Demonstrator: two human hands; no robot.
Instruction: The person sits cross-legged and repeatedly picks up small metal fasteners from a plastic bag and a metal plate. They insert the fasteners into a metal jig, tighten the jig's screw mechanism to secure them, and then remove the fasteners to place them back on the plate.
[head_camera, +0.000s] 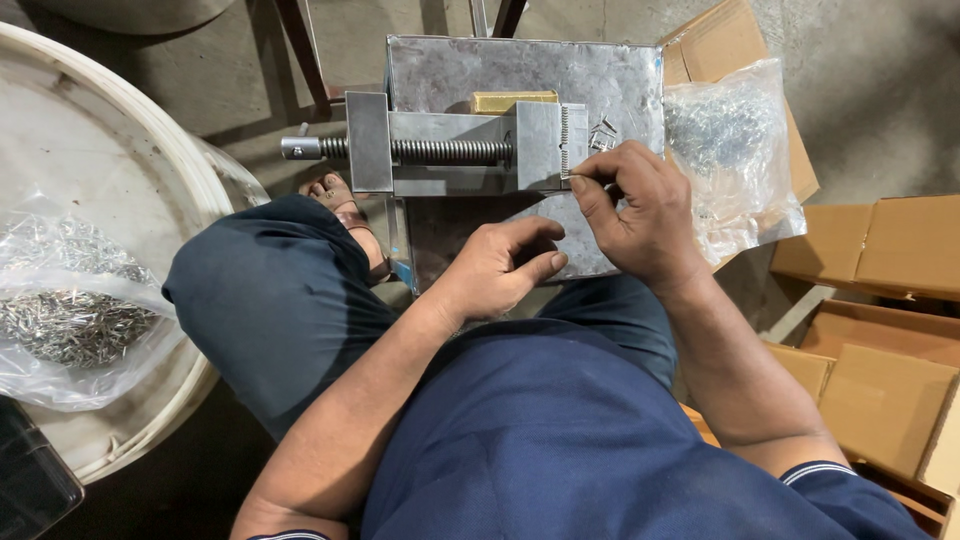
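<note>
A grey steel screw vise (455, 150) with a long threaded spindle sits on a dull metal plate bench (520, 75), and everything else lies around that vise. The right hand (640, 215) is at the vise's right jaw block, thumb and forefinger pinched together on a thin silvery metal piece (592, 183), too small to tell its shape, held against the ribbed edge of that block. The left hand (500, 265) rests just below the vise on the front edge of the bench, fingers curled loosely inward; whether it holds anything cannot be told. A few small loose metal pins (603, 135) lie on the bench just right of the vise, above the right hand. A yellowish brass-coloured block (513, 100) sits directly behind the vise. Further right of the vise, a clear plastic bag of small silvery parts (730, 150) lies on a flattened brown cardboard box (725, 45). Well left of the vise, a second clear bag of silvery pins (70, 300) rests in a round white tub (150, 150). A sandalled foot (345, 205) shows just below the vise's spindle end.
</note>
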